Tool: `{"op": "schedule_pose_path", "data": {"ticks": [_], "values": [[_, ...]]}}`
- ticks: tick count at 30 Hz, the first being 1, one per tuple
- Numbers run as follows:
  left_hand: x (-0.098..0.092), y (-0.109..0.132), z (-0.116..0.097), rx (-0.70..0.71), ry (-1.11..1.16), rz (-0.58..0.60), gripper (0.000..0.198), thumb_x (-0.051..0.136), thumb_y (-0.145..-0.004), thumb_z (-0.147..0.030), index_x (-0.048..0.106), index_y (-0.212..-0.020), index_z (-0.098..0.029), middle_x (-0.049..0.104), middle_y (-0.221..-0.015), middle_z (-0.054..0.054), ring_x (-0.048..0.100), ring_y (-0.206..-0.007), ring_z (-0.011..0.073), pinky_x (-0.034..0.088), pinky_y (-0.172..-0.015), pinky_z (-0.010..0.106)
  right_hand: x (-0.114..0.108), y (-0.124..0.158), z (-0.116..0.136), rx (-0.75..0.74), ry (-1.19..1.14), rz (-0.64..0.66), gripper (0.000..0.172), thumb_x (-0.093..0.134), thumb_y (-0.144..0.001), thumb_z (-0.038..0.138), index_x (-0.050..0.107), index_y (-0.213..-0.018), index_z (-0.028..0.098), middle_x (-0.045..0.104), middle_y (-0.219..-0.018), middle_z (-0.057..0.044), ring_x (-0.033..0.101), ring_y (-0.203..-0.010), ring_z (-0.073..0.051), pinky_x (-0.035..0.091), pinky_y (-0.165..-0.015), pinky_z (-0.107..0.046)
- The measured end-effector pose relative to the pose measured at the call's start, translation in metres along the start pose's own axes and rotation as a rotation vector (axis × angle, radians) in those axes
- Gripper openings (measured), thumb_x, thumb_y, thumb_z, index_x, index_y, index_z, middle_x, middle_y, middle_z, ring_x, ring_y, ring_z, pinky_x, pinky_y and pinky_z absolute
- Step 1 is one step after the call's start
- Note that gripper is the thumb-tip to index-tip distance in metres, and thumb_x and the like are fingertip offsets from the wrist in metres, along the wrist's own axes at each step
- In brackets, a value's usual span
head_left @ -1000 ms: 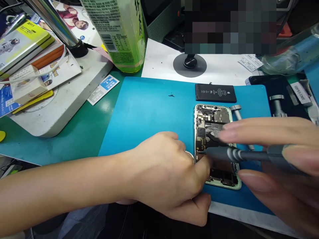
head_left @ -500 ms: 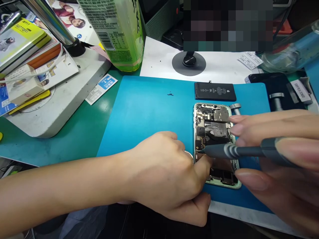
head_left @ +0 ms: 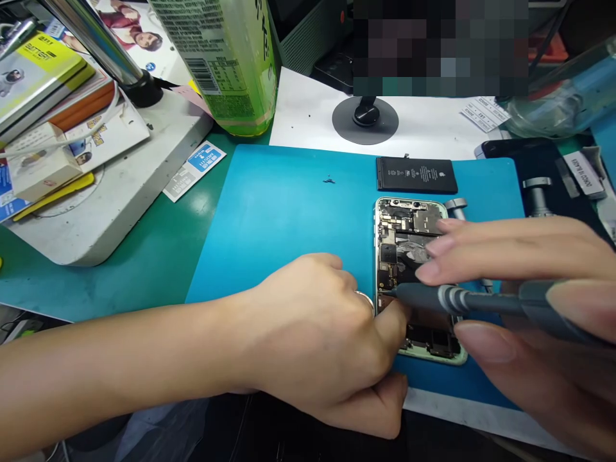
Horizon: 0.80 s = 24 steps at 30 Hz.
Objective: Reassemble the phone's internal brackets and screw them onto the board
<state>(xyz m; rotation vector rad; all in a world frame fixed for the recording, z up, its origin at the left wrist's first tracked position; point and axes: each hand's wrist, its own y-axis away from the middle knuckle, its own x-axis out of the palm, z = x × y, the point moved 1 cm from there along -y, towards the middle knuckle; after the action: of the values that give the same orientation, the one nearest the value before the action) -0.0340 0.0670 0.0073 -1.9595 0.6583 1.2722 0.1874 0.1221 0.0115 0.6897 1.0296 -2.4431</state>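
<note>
A: A blue mat [head_left: 283,212] spreads before you. Over it your left hand [head_left: 327,340] leans in, fingers curled, at the left edge of a phone [head_left: 402,256] with its insides uncovered. The tips are hidden; we cannot tell whether they pinch anything.

B: Your right hand [head_left: 543,366] pinches a grey tool [head_left: 491,301], other fingers stretched across the phone's right side. The tool's point sits near the left inner edge; contact cannot be made out.

A: How will the phone handle?

B: It lies on the right half of your mat, length running away from you. By its look, light and stiff, perhaps slippery along the smooth rim, and fragile across the exposed parts. Hold it by its outer sides, pads clear of the board.

A: And what surrounds you?

B: A black battery [head_left: 416,175] lies just beyond the phone's far end. Beside the upper right corner, a metal-headed piece [head_left: 457,207] runs under your right fingers, cramping that side. Smallest, dark bits [head_left: 328,180] lie well left of the battery.
</note>
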Motion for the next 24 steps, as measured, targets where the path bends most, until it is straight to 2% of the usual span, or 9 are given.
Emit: {"op": "schedule_pose_path", "data": {"ticks": [4,7,9,11,14,16,18,21,24], "values": [[0.001,-0.001,0.001,-0.006,0.007,-0.020,0.028,0.054,-0.097,-0.039,0.070,-0.088,-0.018,0.052,-0.053,-0.005,0.050,-0.043,0.0185,0.035,-0.044,0.041,-0.006,-0.003,-0.003,-0.210,0.049,0.237,0.061,0.070,-0.087,0.013,0.053,-0.133,0.050,0.068,-0.127,0.009,0.068,-0.125,-0.014,0.057,-0.121,-0.036],[0.003,0.000,0.002,-0.008,0.011,-0.015,0.029,0.055,-0.097,-0.040,0.070,-0.086,-0.018,0.052,-0.053,-0.005,0.049,-0.043,0.0185,0.035,-0.045,0.041,-0.009,0.001,-0.005,-0.183,0.079,0.294,0.048,0.060,-0.093,0.011,0.056,-0.132,0.039,0.063,-0.138,0.008,0.061,-0.136,-0.009,0.046,-0.133,-0.028],[0.003,0.000,0.002,-0.003,0.010,-0.009,0.029,0.055,-0.097,-0.041,0.069,-0.084,-0.019,0.052,-0.054,-0.005,0.049,-0.043,0.0184,0.037,-0.045,0.041,-0.009,0.004,-0.006,-0.155,0.066,0.312,0.038,0.059,-0.096,0.012,0.059,-0.130,0.030,0.066,-0.134,0.003,0.062,-0.134,-0.010,0.045,-0.133,-0.024],[0.003,0.001,0.001,0.002,0.010,-0.018,0.030,0.055,-0.097,-0.041,0.067,-0.080,-0.020,0.052,-0.054,-0.005,0.049,-0.043,0.0181,0.039,-0.045,0.041,-0.008,0.006,-0.006,-0.155,0.039,0.313,0.031,0.060,-0.098,0.012,0.062,-0.126,0.024,0.070,-0.126,0.001,0.066,-0.127,-0.009,0.048,-0.130,-0.021],[0.004,0.001,0.001,0.008,0.005,-0.045,0.031,0.055,-0.097,-0.041,0.065,-0.076,-0.021,0.051,-0.053,-0.004,0.047,-0.042,0.0178,0.037,-0.044,0.041,-0.006,0.002,-0.003,-0.156,0.026,0.266,0.023,0.060,-0.100,0.014,0.062,-0.119,0.026,0.074,-0.116,0.004,0.072,-0.114,-0.007,0.054,-0.120,-0.015],[0.005,0.001,0.000,0.011,0.003,-0.062,0.032,0.055,-0.098,-0.040,0.064,-0.074,-0.021,0.051,-0.052,-0.004,0.046,-0.041,0.0176,0.036,-0.043,0.041,-0.003,-0.003,0.000,-0.155,0.073,0.233,0.022,0.058,-0.103,0.017,0.062,-0.120,0.030,0.076,-0.108,0.008,0.074,-0.106,-0.008,0.059,-0.111,-0.019],[0.006,0.001,0.000,0.009,0.002,-0.070,0.032,0.054,-0.099,-0.040,0.064,-0.074,-0.021,0.051,-0.052,-0.004,0.047,-0.042,0.0179,0.036,-0.044,0.040,-0.001,-0.007,0.004,-0.156,0.135,0.214,0.016,0.059,-0.106,0.028,0.064,-0.120,0.032,0.077,-0.101,0.009,0.075,-0.101,-0.010,0.064,-0.097,-0.024],[0.008,0.001,-0.001,0.010,0.000,-0.069,0.034,0.052,-0.100,-0.040,0.064,-0.075,-0.022,0.052,-0.052,-0.004,0.049,-0.043,0.0188,0.037,-0.045,0.041,0.000,-0.011,0.008,-0.120,0.172,0.200,0.014,0.060,-0.108,0.042,0.067,-0.111,0.031,0.078,-0.100,0.010,0.075,-0.097,-0.010,0.065,-0.081,-0.024],[0.008,0.000,-0.001,0.016,0.005,-0.077,0.036,0.049,-0.103,-0.038,0.065,-0.075,-0.022,0.052,-0.051,-0.003,0.048,-0.044,0.0186,0.035,-0.045,0.041,0.000,-0.013,0.009,-0.060,0.114,0.190,0.010,0.064,-0.105,0.038,0.070,-0.109,0.031,0.078,-0.100,0.010,0.076,-0.095,-0.010,0.065,-0.079,-0.022]]}}
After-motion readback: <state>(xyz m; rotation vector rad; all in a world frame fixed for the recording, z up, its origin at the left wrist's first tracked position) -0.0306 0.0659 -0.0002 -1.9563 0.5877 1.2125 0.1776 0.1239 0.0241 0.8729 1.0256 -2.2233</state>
